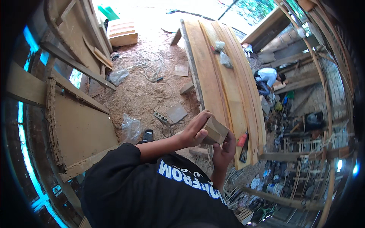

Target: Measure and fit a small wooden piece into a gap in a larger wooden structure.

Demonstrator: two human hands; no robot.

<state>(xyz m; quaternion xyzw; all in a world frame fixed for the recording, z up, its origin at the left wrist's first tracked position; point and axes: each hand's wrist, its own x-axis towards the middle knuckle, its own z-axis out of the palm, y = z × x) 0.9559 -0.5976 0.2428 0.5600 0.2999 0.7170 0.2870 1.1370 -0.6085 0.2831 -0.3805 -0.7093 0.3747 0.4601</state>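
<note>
The left hand (195, 129) grips a brown wooden block (215, 131) at its 9 o'clock side, the right hand (226, 148) at 5 o'clock. From the block, long planks (232, 87) stretch toward 12 o'clock, bearing a plastic bag (225, 60) there and a red-and-black tool (243, 142) at 4. A power strip (160, 117) lies on the shavings-strewn floor (133, 95) between 9 and 10; a person (268, 76) in white bends between 1 and 2

A long, pale-brown bench top of wooden planks (237, 91) stretches ahead of the grip of left hand (195, 131) and right hand (224, 152). On it, well ahead, lie clear plastic bags (225, 60); just right of the grip, a red-and-black hand tool (242, 140). To the grip's left, the shaving-strewn brown floor (129, 98) bears a pale multi-socket power strip (160, 116) and a crumpled clear plastic bag (131, 127).
</note>
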